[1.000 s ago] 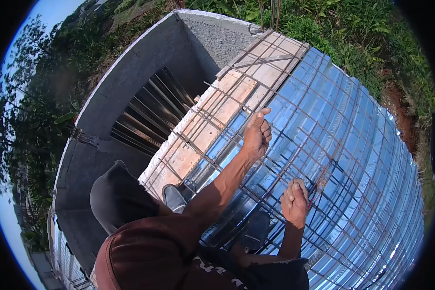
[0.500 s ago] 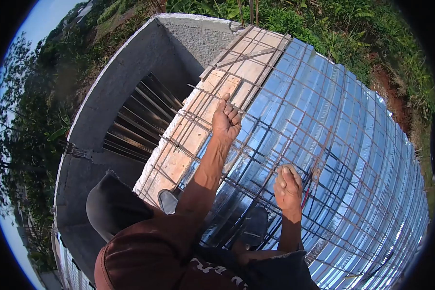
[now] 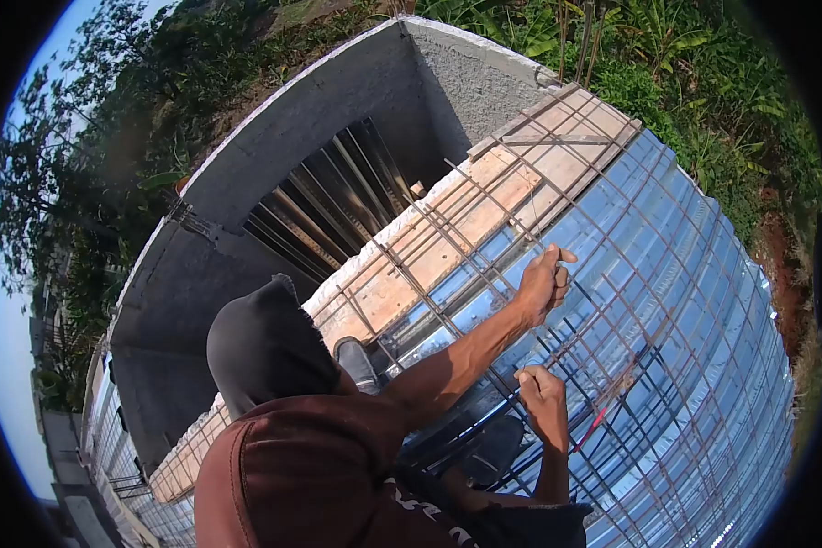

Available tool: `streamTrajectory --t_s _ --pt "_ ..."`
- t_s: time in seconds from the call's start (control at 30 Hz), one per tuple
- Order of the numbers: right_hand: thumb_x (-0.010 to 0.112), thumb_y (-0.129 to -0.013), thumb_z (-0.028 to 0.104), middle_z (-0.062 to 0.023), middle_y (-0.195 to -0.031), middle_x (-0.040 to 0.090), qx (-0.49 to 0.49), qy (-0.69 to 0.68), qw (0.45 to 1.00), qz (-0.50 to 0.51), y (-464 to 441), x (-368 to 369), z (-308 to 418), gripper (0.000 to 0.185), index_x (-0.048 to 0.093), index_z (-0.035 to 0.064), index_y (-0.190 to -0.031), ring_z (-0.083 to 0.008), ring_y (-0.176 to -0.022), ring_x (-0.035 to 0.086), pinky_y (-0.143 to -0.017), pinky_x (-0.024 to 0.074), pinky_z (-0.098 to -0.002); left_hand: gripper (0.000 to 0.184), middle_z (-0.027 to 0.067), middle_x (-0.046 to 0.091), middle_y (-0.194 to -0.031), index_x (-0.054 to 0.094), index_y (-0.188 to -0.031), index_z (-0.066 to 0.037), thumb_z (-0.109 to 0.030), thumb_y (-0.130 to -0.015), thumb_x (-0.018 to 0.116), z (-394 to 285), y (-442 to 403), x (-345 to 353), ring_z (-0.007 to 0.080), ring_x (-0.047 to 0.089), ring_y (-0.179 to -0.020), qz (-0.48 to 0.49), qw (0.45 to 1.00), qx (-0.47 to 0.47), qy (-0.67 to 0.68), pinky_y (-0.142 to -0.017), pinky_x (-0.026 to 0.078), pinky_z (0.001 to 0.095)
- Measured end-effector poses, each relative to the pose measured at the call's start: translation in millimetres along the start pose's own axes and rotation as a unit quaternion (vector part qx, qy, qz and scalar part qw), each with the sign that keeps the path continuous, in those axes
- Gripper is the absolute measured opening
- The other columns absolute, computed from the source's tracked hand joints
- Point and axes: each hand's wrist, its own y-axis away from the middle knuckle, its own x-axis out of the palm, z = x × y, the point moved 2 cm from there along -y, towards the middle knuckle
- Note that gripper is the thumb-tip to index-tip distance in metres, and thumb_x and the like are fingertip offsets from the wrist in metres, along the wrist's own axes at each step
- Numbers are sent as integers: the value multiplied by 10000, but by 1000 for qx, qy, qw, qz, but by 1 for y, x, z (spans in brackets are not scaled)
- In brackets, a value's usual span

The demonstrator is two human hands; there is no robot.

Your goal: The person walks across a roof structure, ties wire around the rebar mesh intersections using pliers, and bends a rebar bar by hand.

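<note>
My left hand (image 3: 545, 285) is closed above the steel rebar mesh (image 3: 603, 283), with thumb and forefinger pressed together. Any thin thing between them is too small to name. Below it my right hand (image 3: 543, 395) is also closed, the thumb against the curled fingers, and what it holds does not show clearly. Both hands are over crossing bars that lie on shiny corrugated metal decking (image 3: 694, 301). Just right of my right hand lies a slim tool with a red handle (image 3: 599, 420) among the bars.
A plywood strip (image 3: 484, 187) runs along the decking's left edge, with a wooden batten (image 3: 557, 140) across its far end. Beyond it, a rough concrete wall (image 3: 292, 110) encloses a deep opening. My shoe (image 3: 356, 365) rests near the plywood. Green plants grow past the far edge.
The view has turned, so the wall and plywood sit further right. My left hand has come from over the plywood to over the decking, nearer my right hand. Both stay closed.
</note>
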Motion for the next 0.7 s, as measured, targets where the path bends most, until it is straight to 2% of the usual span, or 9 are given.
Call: streamTrajectory --t_s 0.03,0.1,0.17,0.2,0.27,0.5,0.57,0.63,0.7 --pt "515 -912 193 15 -568 462 37 -82 990 105 8 -3 16 220 585 -10 -867 -60 -484 402 -456 323 -228 374 -53 296 -566 480 -988 -97 -436 -978 321 0 2 -3 60 234 -441 -4 1000 1 2 -386 191 206" --pt "517 -921 217 25 -563 440 60 -268 959 64 7 -26 14 240 583 -9 -875 -47 -466 368 -432 288 -208 375 -56 270 -545 462 -927 -104 -445 -977 313 0 1 -3 59 202 -421 -12 997 -38 59 -368 160 217" --pt "519 -928 243 32 -564 414 27 -447 880 -157 -4 -51 -24 263 578 -11 -890 -30 -460 332 -416 248 -189 373 -55 270 -548 461 -923 -107 -439 -981 301 -5 2 7 60 198 -422 -5 996 -58 74 -364 140 220" --pt "509 -924 216 25 -572 423 109 -225 950 -187 -5 -48 -38 249 583 -16 -874 -49 -469 354 -434 291 -212 373 -55 264 -549 459 -923 -108 -438 -982 296 -9 3 13 60 196 -424 15 996 -44 73 -365 142 220" --pt "506 -924 225 35 -552 424 36 -34 998 -39 -5 -12 -40 259 567 -6 -824 -43 -463 361 -427 292 -218 379 -54 239 -553 455 -920 -107 -440 -983 285 -11 3 21 61 187 -432 29 998 -25 50 -368 146 220" --pt "530 -917 233 1 -566 468 -39 41 998 32 11 -11 -1 278 586 -33 -859 -64 -521 432 -481 349 -227 414 -59 230 -556 459 -857 -108 -489 -958 334 -51 -21 -18 60 185 -427 -31 991 91 96 -352 152 203" --pt "565 -910 287 5 -567 471 10 -198 965 171 22 -12 22 333 584 -43 -873 -61 -516 429 -468 344 -230 400 -60 225 -552 456 -827 -117 -475 -962 339 -66 -21 -25 59 175 -422 -27 991 92 92 -344 153 198" --pt "588 -897 327 17 -560 449 -7 -244 962 122 16 -26 31 380 581 -52 -892 -55 -502 411 -450 329 -232 390 -62 222 -546 455 -805 -123 -458 -968 337 -64 -16 -22 57 177 -415 -41 992 93 78 -343 149 198" --pt "518 -931 257 8 -547 425 -10 -422 888 -180 2 -49 15 298 591 -27 -880 -66 -477 386 -460 329 -247 389 -60 222 -539 463 -774 -126 -440 -970 342 -59 -20 -26 54 171 -403 16 987 79 141 -338 143 198"
